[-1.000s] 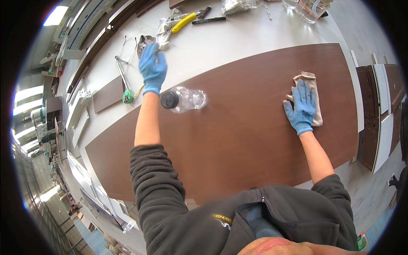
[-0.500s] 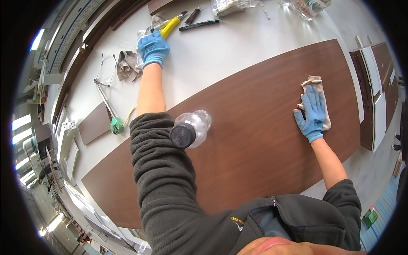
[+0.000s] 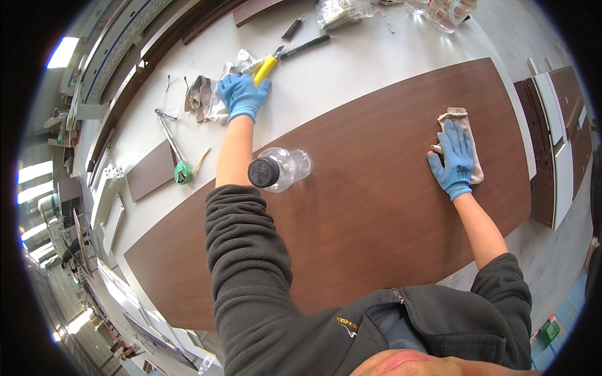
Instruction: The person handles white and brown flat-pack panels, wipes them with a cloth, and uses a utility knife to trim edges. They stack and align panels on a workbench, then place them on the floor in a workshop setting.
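My left hand (image 3: 243, 97), in a blue glove, is closed at the far left of the table around the lower end of a yellow utility knife (image 3: 268, 66). Beneath that hand lies a crumpled white cloth (image 3: 244, 59), partly hidden; a grey-brown rag (image 3: 199, 99) is beside it. My right hand (image 3: 457, 160), gloved too, rests flat with fingers stretched on a folded beige cloth (image 3: 475, 160). That cloth lies on a large dark brown panel (image 3: 370, 182) with one curved edge. A clear bottle with a black cap (image 3: 293, 170) stands on the panel beside my left forearm.
Beyond the knife are a black marker (image 3: 305, 46), a small dark tube (image 3: 293, 29), a plastic bag (image 3: 343, 12) and a clear container (image 3: 448, 14). A green tape measure (image 3: 182, 172) and a small brown board (image 3: 150, 172) lie left. Stacked panels (image 3: 545, 144) stand right.
My left hand has drawn back toward me, and the knife and white cloth have shifted with it. My right hand and its cloth have moved only slightly. The view has turned a little.
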`<state>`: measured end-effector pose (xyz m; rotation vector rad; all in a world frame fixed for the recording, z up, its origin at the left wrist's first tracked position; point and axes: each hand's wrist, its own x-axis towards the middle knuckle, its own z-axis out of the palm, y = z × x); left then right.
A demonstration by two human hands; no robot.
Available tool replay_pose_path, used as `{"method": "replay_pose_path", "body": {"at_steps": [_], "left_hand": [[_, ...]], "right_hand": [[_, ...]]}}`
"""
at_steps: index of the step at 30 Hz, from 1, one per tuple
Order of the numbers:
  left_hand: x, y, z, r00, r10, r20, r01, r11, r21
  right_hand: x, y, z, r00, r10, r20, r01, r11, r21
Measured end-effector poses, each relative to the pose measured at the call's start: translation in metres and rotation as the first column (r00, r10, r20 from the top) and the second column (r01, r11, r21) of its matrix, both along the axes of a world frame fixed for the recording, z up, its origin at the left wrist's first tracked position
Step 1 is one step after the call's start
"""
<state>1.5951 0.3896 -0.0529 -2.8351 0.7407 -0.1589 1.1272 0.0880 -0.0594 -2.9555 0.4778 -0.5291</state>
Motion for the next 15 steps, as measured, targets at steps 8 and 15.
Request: {"method": "replay_pose_path", "body": {"at_steps": [8, 15], "left_hand": [[0.01, 0.012, -0.003, 0.99, 0.084, 0.117, -0.065, 0.986, -0.156], [-0.044, 0.07, 0.075, 0.961, 0.06, 0.271, 0.185, 0.592, -0.784]], "right_hand": [[-0.004, -0.001, -0.004, 0.999, 0.003, 0.032, -0.004, 1.0, 0.007], [-0.008, -0.004, -0.014, 0.997, 0.003, 0.076, 0.0, 0.999, -0.042]]}}
